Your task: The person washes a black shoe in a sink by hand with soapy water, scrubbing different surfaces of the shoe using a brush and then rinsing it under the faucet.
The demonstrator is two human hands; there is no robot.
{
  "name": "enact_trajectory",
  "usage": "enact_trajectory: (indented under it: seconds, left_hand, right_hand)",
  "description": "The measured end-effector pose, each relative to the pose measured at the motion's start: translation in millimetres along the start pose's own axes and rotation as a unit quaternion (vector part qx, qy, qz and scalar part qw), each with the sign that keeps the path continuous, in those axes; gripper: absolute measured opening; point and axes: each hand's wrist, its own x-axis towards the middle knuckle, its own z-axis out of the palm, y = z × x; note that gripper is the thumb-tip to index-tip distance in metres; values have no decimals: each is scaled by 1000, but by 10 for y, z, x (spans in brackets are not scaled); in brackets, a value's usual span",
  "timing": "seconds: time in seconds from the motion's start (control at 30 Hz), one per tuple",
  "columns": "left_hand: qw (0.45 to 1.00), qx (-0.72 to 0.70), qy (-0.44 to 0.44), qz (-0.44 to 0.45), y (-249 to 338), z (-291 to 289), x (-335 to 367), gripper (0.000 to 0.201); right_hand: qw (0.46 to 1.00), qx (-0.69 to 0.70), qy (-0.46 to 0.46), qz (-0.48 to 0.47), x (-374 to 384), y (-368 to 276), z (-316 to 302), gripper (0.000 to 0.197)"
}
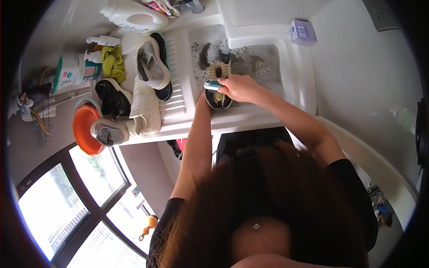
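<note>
Shoe in question: black-and-cream shoe (225, 70), in the near left part of the white sink (292, 85), suds (263, 53) beyond and to the right. Its long axis ran roughly straight away from me, one end toward the sink's front edge. My right hand (239, 88) was curled closed on a white-and-teal brush (212, 85), thumb along the handle. The brush lay crosswise over the shoe, roughly square to its length, head pointing left; bristles hidden, so contact couldn't be told. From that hand, the shoe lay left and underneath. My left hand (206, 98) was at the shoe's near left side, mostly hidden; couldn't tell how far its fingers were open or whether they gripped. Left looked nearer the flank, right nearer the top. The grey shoe (158, 73) sat well apart, left on the ribbed drainboard (176, 105).
</note>
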Motion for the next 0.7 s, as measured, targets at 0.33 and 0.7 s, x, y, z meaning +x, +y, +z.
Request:
enact_trajectory:
  seconds: [0.33, 0.7]
  left_hand:
    - [989, 113, -32, 84, 103, -931, 73, 41]
    - [990, -95, -101, 18, -16, 93, -8, 38]
  right_hand:
    - [989, 114, -53, 74, 39, -76, -25, 50]
    - [948, 35, 274, 161, 1010, 755, 540, 47]
